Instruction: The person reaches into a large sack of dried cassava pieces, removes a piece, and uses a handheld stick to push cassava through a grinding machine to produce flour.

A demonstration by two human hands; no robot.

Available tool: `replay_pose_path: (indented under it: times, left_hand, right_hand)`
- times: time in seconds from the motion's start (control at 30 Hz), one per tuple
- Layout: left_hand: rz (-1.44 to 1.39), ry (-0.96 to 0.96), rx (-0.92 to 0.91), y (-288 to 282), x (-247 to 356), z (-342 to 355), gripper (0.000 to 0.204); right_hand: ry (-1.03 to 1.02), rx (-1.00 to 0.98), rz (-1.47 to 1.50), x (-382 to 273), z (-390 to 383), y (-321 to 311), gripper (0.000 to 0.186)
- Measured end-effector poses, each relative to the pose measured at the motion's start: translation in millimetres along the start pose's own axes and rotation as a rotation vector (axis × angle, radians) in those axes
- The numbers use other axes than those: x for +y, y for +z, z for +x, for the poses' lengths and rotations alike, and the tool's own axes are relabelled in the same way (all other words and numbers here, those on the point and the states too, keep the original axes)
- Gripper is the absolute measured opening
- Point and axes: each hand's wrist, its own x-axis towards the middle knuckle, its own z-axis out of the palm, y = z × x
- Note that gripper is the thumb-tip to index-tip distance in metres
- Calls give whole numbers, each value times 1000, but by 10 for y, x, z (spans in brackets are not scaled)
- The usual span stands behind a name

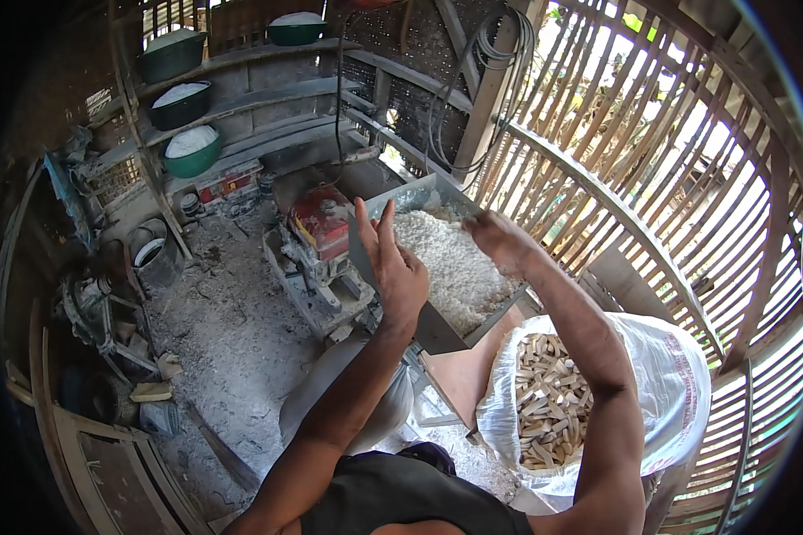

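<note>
A metal hopper tray holds a heap of white crumbly, grated-looking material. Along the tray's left side my left hand is raised, its fingers stretched up and apart with nothing in them. My right hand is over the far right part of the heap, fingers curled down; whatever they may hold is hidden. Against the tray's left side stands a machine with a red cover. Nearer me on the right, an open white sack is full of pale cut pieces that look like root.
A filled pale sack stands below my left forearm. Basins of white material, among them a green basin, sit on shelves at the far left. A bucket and a dusty machine frame stand left. A slatted wall closes the right.
</note>
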Motion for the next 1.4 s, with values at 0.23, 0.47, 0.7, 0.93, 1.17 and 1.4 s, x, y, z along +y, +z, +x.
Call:
replay_pose_path:
  times: [0.23, 0.47, 0.7, 0.93, 1.17, 1.4]
  left_hand:
    - [41, -5, 14, -10, -11, 16, 66]
    - [63, 2, -20, -20, -9, 37, 63]
    - [138, 56, -99, 3, -40, 14, 65]
    - [195, 53, -165, -55, -105, 70, 61]
    - [245, 69, -174, -8, -129, 52, 50]
    - [239, 139, -209, 2, -182, 74, 49]
  right_hand:
    - [37, -195, -440, 338, -44, 100, 45]
    - [97, -52, 192, -58, -129, -127, 48]
    - [-276, -325, -43, 211, -633, 55, 42]
    - [-378, -384, 112, -25, -674, -109, 48]
    - [-293, -232, 101, -59, -662, 175, 57]
    - [-359, -375, -144, 230, -682, 110, 40]
